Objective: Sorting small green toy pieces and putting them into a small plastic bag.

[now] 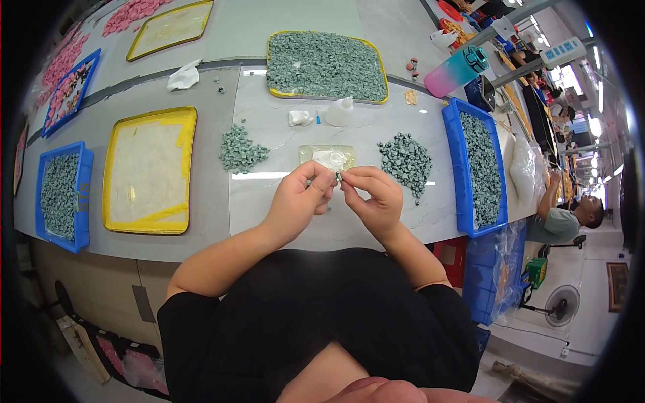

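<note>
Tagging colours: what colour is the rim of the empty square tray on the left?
Yellow rim, head view.

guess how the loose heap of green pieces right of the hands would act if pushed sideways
The heap of green pieces would probably spread out, since the pieces lie loose and unbound. Strays at its edge suggest they slide easily on the smooth tabletop. Each looks small, likely light.

Glossy pale stone-look table (430,201), matt grey-green pebbly pieces (404,161), smooth blue plastic bin (452,168), yellow-rimmed tray (181,168).

Black short-sleeved top, plain, no print seen. Sleeves end above elbows; forearms bare. Left hand (297,195) and right hand (373,195) bare, no gloves, no rings or watch visible.
</note>
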Demonstrator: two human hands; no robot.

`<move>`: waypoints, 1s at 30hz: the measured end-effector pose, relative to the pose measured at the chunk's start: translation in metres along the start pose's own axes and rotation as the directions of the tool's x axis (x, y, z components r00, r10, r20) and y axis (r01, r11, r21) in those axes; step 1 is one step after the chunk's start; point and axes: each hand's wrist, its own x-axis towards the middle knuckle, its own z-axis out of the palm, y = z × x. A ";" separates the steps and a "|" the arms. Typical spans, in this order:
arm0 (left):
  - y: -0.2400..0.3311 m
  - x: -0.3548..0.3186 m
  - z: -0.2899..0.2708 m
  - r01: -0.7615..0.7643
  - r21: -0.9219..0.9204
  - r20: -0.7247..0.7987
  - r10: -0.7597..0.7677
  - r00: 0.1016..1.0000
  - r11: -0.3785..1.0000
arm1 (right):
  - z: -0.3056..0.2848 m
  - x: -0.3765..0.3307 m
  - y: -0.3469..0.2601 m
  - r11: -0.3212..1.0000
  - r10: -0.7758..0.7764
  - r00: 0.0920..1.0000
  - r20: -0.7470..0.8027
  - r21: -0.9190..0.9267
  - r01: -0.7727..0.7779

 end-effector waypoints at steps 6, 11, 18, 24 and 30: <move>0.002 0.000 0.003 0.036 -0.128 0.027 -0.033 0.999 0.991 | -0.002 0.004 -0.001 0.997 -0.043 0.999 -0.002 -0.069 0.043; 0.001 -0.001 0.002 0.017 -0.054 0.015 -0.016 1.000 0.998 | -0.001 0.002 0.000 0.997 -0.022 1.000 -0.002 -0.076 0.022; 0.000 -0.004 -0.001 -0.026 0.041 0.008 0.025 1.000 0.999 | 0.005 0.002 -0.001 0.999 -0.009 0.999 -0.031 -0.036 0.008; -0.001 -0.006 -0.001 -0.084 0.131 0.015 0.083 0.996 0.988 | 0.009 -0.003 0.000 1.000 0.022 0.999 -0.043 0.023 -0.022; 0.000 -0.007 0.000 -0.092 0.188 0.004 0.093 0.996 0.978 | 0.001 0.002 -0.003 0.994 0.080 0.997 -0.010 0.072 -0.079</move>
